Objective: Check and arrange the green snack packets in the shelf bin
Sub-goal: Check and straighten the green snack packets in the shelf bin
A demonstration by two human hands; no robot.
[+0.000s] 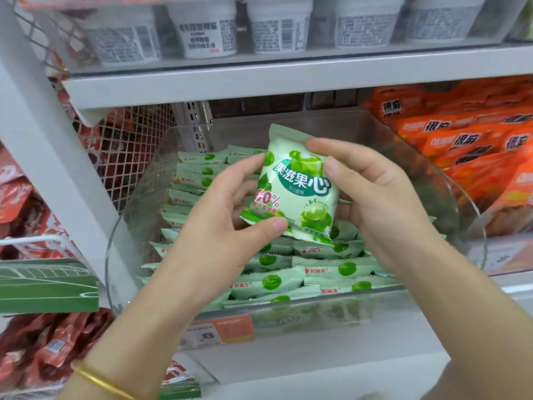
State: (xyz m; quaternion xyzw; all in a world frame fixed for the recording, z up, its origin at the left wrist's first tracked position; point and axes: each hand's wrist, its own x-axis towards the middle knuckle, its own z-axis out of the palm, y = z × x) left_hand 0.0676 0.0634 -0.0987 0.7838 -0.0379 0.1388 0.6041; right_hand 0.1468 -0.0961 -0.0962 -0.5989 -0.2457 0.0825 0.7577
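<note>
A pale green snack packet [297,186] with green fruit pictures is held up above the clear shelf bin [129,215], its printed front facing me. My left hand [225,226] pinches its lower left corner between thumb and fingers. My right hand [375,203] grips its right edge, index finger over the top and thumb on the front. Below, several more green packets [317,269] lie stacked in rows inside the bin, filling its left side and front; my hands hide part of them.
Orange snack packets [467,140] fill the bin to the right. Red packets [17,203] hang at the left behind a wire mesh. White cups [277,27] stand on the shelf above. An orange price tag [219,333] sits on the shelf edge below the bin.
</note>
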